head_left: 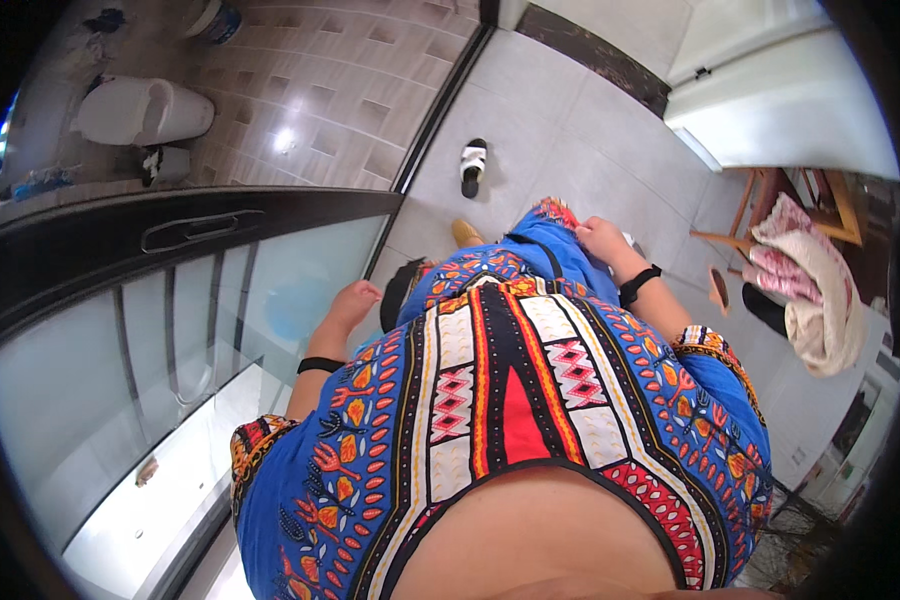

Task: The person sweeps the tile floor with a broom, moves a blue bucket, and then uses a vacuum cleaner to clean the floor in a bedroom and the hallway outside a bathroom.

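My left hand [355, 304] hangs at my left side with its fingers curled. Close to its fingertips is a dark object [399, 295], partly covered by the garment; whether the hand touches it is unclear. My right hand [602, 241] is in front of my body, fingers bent against the lower part of a blue patterned dress [544, 262]. Whether those fingers grip the cloth is hidden. Each wrist bears a black band. One foot in a tan shoe [465, 233] shows below the hem.
Beyond a black door frame [446, 105] are a white toilet [146, 111] and a small bin [171, 163]. Glass panels [195, 322] stand on the left. A black-and-white slipper [473, 166] lies on grey floor tiles [525, 97]. A wooden chair [750, 217] and draped cloth [832, 322] are right.
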Action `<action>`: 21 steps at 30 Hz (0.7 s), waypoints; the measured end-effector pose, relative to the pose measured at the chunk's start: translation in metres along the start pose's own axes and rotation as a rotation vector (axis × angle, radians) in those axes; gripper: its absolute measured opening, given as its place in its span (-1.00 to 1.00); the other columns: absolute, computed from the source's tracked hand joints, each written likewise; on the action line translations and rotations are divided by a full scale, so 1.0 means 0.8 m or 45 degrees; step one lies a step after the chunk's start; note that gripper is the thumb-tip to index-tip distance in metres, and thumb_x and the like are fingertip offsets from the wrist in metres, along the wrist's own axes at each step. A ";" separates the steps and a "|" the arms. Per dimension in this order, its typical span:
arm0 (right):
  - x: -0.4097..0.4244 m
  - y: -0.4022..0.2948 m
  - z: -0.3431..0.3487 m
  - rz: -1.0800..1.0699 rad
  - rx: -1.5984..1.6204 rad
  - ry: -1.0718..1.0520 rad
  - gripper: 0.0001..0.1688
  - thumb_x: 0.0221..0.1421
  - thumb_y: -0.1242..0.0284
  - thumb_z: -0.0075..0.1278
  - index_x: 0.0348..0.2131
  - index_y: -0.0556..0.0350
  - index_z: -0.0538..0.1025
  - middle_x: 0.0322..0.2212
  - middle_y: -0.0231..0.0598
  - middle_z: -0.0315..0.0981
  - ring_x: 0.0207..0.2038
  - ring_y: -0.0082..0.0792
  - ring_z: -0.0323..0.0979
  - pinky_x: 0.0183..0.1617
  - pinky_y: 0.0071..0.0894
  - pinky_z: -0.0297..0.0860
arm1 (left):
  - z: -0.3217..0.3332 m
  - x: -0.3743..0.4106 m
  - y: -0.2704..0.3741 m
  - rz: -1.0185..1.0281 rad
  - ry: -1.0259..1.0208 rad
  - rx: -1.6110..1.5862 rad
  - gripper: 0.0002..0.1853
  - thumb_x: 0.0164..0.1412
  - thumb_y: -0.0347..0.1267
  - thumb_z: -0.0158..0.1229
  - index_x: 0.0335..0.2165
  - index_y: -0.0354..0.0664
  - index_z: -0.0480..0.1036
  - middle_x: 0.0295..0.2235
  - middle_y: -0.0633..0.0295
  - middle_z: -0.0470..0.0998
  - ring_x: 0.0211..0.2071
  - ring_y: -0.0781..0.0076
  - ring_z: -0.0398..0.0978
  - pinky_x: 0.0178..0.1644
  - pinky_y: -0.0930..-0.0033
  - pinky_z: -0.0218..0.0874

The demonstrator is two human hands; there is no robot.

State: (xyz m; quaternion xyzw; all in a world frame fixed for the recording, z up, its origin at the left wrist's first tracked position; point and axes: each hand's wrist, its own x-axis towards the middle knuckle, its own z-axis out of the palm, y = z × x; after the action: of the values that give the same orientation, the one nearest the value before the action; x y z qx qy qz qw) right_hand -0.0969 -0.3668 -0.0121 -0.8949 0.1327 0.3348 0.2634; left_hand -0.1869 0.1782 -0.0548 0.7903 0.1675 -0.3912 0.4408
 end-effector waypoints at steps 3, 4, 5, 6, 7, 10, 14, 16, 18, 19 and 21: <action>-0.010 0.005 -0.005 0.049 0.060 0.019 -0.63 -0.05 0.24 -0.13 -0.47 0.18 0.54 -0.37 0.06 0.48 -0.26 -0.05 0.45 -0.17 -0.22 0.35 | -0.001 -0.024 0.088 -0.013 -0.023 0.368 -0.80 -0.03 -0.32 0.00 -0.45 -0.14 0.52 -0.43 0.12 0.54 -0.35 0.25 0.49 -0.24 0.31 0.28; -0.012 0.019 -0.003 0.036 -0.011 0.013 -0.63 -0.05 0.25 -0.14 -0.50 0.19 0.54 -0.41 0.05 0.49 -0.29 -0.05 0.45 -0.18 -0.21 0.35 | 0.002 -0.020 0.091 0.028 -0.053 0.442 -0.78 -0.01 -0.28 -0.01 -0.45 -0.13 0.52 -0.42 0.10 0.53 -0.32 0.24 0.48 -0.22 0.28 0.28; -0.013 0.036 0.003 0.023 -0.081 0.008 -0.63 -0.06 0.26 -0.15 -0.53 0.20 0.54 -0.45 0.03 0.49 -0.32 -0.04 0.46 -0.20 -0.20 0.36 | 0.005 -0.030 0.089 0.083 -0.009 0.489 -0.77 0.01 -0.27 -0.01 -0.45 -0.14 0.52 -0.42 0.09 0.53 -0.33 0.24 0.48 -0.22 0.28 0.28; -0.015 0.050 0.006 0.009 -0.154 0.000 -0.63 -0.06 0.27 -0.16 -0.56 0.20 0.53 -0.48 0.02 0.49 -0.34 -0.04 0.46 -0.22 -0.18 0.36 | 0.007 -0.036 0.087 0.051 -0.050 0.540 -0.76 0.02 -0.27 -0.01 -0.45 -0.15 0.52 -0.43 0.10 0.53 -0.34 0.25 0.47 -0.22 0.28 0.28; -0.023 0.060 0.005 0.094 -0.147 -0.127 -0.63 -0.07 0.28 -0.17 -0.59 0.21 0.52 -0.54 0.00 0.49 -0.39 -0.03 0.46 -0.24 -0.18 0.37 | 0.010 -0.041 0.071 -0.018 -0.126 0.568 -0.76 0.03 -0.26 -0.01 -0.45 -0.16 0.51 -0.43 0.11 0.53 -0.35 0.26 0.47 -0.23 0.29 0.28; -0.050 0.079 0.021 0.334 -0.036 -0.307 -0.65 -0.07 0.30 -0.19 -0.56 0.22 0.50 -0.68 -0.08 0.46 -0.55 -0.16 0.47 -0.35 -0.23 0.40 | 0.029 -0.086 -0.022 -0.246 -0.296 0.582 -0.74 0.05 -0.25 -0.01 -0.46 -0.19 0.51 -0.45 0.13 0.52 -0.37 0.29 0.46 -0.25 0.31 0.27; -0.071 0.065 0.010 0.245 -0.153 -0.326 -0.64 -0.05 0.29 -0.21 -0.48 0.23 0.48 -0.69 -0.10 0.46 -0.60 -0.22 0.46 -0.43 -0.23 0.39 | 0.040 -0.114 -0.128 -0.414 -0.423 0.560 -0.72 0.08 -0.23 0.00 -0.46 -0.22 0.50 -0.47 0.15 0.52 -0.41 0.33 0.44 -0.27 0.33 0.26; -0.056 0.065 0.013 0.079 -0.198 -0.173 -0.64 -0.03 0.29 -0.21 -0.46 0.23 0.48 -0.68 -0.09 0.47 -0.60 -0.22 0.46 -0.43 -0.23 0.39 | 0.049 -0.120 -0.136 -0.435 -0.394 0.521 -0.70 0.10 -0.22 0.00 -0.47 -0.24 0.49 -0.49 0.17 0.51 -0.42 0.36 0.44 -0.28 0.34 0.26; -0.048 0.057 0.001 0.257 0.061 -0.113 -0.62 -0.02 0.27 -0.20 -0.45 0.25 0.47 -0.65 -0.05 0.47 -0.60 -0.17 0.47 -0.39 -0.22 0.39 | 0.046 -0.105 -0.099 -0.400 -0.353 0.491 -0.69 0.11 -0.21 0.00 -0.47 -0.26 0.49 -0.50 0.18 0.51 -0.44 0.38 0.43 -0.29 0.35 0.26; -0.047 0.058 -0.005 0.361 0.199 -0.079 -0.61 -0.02 0.27 -0.20 -0.44 0.26 0.47 -0.63 -0.02 0.47 -0.59 -0.14 0.47 -0.38 -0.22 0.39 | 0.041 -0.083 -0.064 -0.357 -0.308 0.454 -0.68 0.12 -0.21 0.00 -0.47 -0.27 0.48 -0.50 0.19 0.51 -0.45 0.39 0.42 -0.30 0.36 0.26; -0.029 0.067 -0.022 0.325 -0.026 -0.170 -0.59 -0.01 0.25 -0.19 -0.42 0.26 0.48 -0.55 0.05 0.48 -0.50 -0.07 0.48 -0.29 -0.19 0.38 | 0.030 -0.082 0.045 -0.321 -0.143 0.283 -0.66 0.13 -0.20 0.00 -0.48 -0.29 0.48 -0.51 0.20 0.51 -0.47 0.41 0.42 -0.31 0.37 0.25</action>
State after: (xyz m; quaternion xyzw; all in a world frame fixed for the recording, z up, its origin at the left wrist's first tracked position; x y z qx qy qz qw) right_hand -0.1270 -0.4193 -0.0059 -0.8491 0.2242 0.4259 0.2177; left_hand -0.2179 0.1437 0.0083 0.7838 0.1959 -0.5031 0.3069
